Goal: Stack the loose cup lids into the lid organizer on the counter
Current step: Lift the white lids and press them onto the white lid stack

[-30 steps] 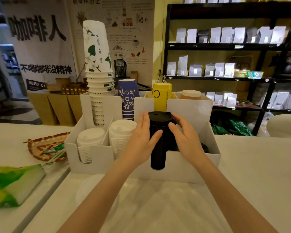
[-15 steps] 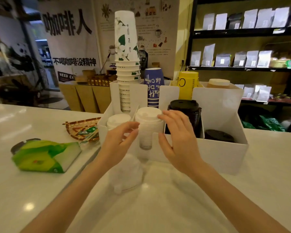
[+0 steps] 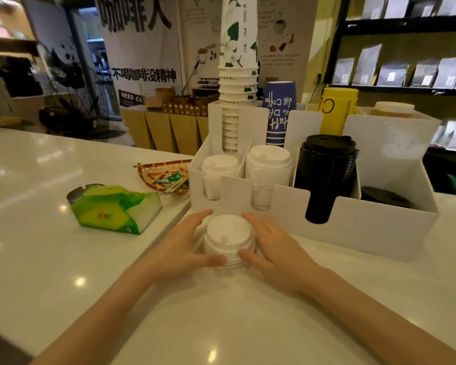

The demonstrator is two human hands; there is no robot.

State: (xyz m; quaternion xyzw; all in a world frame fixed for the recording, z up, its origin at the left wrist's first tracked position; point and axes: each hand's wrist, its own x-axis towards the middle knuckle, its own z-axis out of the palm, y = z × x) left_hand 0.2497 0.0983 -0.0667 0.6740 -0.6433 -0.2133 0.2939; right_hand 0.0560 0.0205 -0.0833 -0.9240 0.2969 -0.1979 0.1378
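A short stack of loose white lids [image 3: 228, 239] rests on the white counter just in front of the white lid organizer [image 3: 366, 233]. My left hand [image 3: 187, 246] cups its left side and my right hand [image 3: 271, 248] cups its right side, fingers and thumbs touching the lids. In the organizer's front slots stand a small white lid stack [image 3: 217, 172], a taller white lid stack [image 3: 267, 169], a tall black lid stack [image 3: 327, 169] and a low black lid stack [image 3: 383, 197] at the far right.
Paper cup stacks stand in the organizer's back row: a tall white leaf-print one [image 3: 237, 75], a blue one [image 3: 278, 111], a yellow one [image 3: 338, 106]. A green tissue pack [image 3: 116, 208] and a woven tray [image 3: 166, 175] lie to the left. Shelves of bags line the right wall.
My hands left the tall black lid stack, passed the white stacks, and came down onto the loose white lids on the counter. The view has swung left and downward.
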